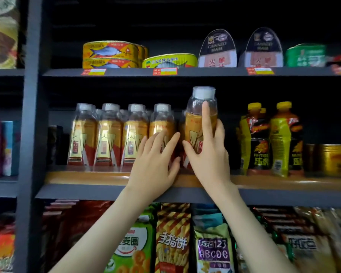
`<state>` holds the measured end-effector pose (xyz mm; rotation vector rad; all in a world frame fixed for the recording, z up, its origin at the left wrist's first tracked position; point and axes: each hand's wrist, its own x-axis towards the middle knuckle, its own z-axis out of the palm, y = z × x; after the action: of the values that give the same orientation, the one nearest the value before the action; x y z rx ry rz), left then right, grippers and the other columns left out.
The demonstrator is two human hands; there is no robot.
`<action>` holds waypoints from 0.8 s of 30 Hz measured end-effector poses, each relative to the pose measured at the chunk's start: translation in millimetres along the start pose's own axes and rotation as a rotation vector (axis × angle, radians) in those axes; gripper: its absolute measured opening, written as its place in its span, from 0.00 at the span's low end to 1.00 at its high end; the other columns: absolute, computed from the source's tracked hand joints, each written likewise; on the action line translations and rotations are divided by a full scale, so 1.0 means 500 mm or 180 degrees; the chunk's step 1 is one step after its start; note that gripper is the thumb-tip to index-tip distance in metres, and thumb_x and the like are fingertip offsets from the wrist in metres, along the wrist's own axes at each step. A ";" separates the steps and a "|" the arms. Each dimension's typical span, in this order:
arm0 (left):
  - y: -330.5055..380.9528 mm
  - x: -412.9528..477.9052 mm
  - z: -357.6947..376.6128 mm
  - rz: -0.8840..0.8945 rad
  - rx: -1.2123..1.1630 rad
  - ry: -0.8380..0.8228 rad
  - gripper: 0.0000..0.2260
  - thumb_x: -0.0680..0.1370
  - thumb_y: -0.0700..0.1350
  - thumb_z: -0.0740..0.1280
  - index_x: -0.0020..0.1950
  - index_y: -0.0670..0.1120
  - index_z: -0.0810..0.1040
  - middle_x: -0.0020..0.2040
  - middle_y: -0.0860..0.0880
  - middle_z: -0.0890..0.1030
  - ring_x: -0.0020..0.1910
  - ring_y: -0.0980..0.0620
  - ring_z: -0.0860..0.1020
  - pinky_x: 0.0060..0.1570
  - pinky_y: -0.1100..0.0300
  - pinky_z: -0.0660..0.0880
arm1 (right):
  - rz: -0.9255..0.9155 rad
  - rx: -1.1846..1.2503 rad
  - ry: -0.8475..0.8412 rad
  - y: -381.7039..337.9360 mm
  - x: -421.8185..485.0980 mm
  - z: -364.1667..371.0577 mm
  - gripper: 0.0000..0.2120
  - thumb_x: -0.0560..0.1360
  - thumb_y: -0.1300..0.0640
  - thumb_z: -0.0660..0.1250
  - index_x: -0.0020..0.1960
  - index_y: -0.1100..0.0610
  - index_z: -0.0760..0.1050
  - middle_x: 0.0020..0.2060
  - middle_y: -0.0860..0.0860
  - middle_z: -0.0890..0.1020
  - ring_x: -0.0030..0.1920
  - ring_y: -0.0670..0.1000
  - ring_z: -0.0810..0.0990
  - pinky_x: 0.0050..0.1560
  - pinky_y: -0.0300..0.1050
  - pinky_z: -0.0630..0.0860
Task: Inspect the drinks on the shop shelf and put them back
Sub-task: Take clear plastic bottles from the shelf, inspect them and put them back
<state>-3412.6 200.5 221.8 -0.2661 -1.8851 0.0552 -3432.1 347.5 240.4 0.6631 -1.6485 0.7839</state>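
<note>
From the head view, the tea bottle (194, 123) is on the middle shelf (87, 177), at the right end of the row of matching bottles (108, 134). It stands upright, with its long axis vertical and its white cap pointing up, higher in the picture than its neighbours' caps. The right hand (209, 154) grasps it, with the thumb on its left side, fingers wrapped round its right side and the index finger lying straight up its front. The left hand (154, 162) is released, its straight, spread fingers resting against the next bottle in the row. Both hands cover the gripped bottle's base, so I cannot tell whether it rests on the shelf. Its label is half hidden and too blurred to read.
</note>
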 end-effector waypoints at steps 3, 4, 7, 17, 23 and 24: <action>0.024 -0.014 -0.029 0.0147 -0.0901 0.0071 0.28 0.77 0.54 0.60 0.77 0.48 0.63 0.73 0.46 0.68 0.72 0.48 0.65 0.73 0.49 0.60 | -0.0339 0.0002 0.0448 -0.013 -0.011 -0.033 0.43 0.76 0.52 0.69 0.75 0.39 0.39 0.74 0.63 0.59 0.68 0.62 0.70 0.54 0.52 0.78; 0.036 -0.023 -0.041 0.0193 -0.1332 0.0022 0.30 0.77 0.54 0.62 0.78 0.50 0.59 0.74 0.48 0.65 0.74 0.51 0.62 0.73 0.52 0.60 | -0.0434 -0.0009 0.0507 -0.021 -0.018 -0.047 0.43 0.76 0.51 0.68 0.75 0.39 0.39 0.74 0.63 0.59 0.69 0.61 0.69 0.55 0.52 0.77; 0.082 -0.067 -0.072 0.0221 -0.2421 -0.0261 0.39 0.76 0.52 0.67 0.79 0.56 0.45 0.78 0.55 0.57 0.76 0.58 0.57 0.73 0.60 0.59 | -0.0407 0.0079 0.0300 -0.050 -0.064 -0.093 0.43 0.75 0.49 0.67 0.75 0.36 0.38 0.75 0.58 0.58 0.70 0.54 0.68 0.56 0.44 0.76; 0.194 -0.351 -0.104 -0.0611 -0.4038 -0.1070 0.52 0.70 0.44 0.75 0.75 0.64 0.37 0.72 0.73 0.57 0.72 0.63 0.65 0.66 0.67 0.66 | 0.0706 0.1076 -0.1368 -0.116 -0.378 -0.207 0.49 0.72 0.50 0.71 0.70 0.25 0.36 0.70 0.25 0.51 0.70 0.29 0.56 0.64 0.25 0.62; 0.234 -0.528 -0.108 -0.1295 -0.4612 -0.2465 0.51 0.71 0.34 0.74 0.73 0.64 0.42 0.65 0.69 0.71 0.60 0.62 0.77 0.54 0.68 0.74 | 0.2554 0.2442 -0.1947 -0.069 -0.503 -0.232 0.36 0.72 0.43 0.69 0.74 0.36 0.55 0.67 0.33 0.71 0.67 0.41 0.71 0.65 0.47 0.72; 0.244 -0.551 -0.112 -0.1497 -0.4718 -0.2656 0.50 0.71 0.33 0.74 0.73 0.65 0.43 0.66 0.65 0.70 0.59 0.61 0.78 0.52 0.67 0.75 | 0.2838 0.2499 -0.1905 -0.060 -0.526 -0.233 0.29 0.72 0.44 0.69 0.71 0.42 0.64 0.61 0.37 0.77 0.63 0.42 0.76 0.60 0.43 0.74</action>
<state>-3257.6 256.0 -36.8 -0.8572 -2.3889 -1.8346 -3284.9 425.2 3.6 0.7185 -2.1966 2.1012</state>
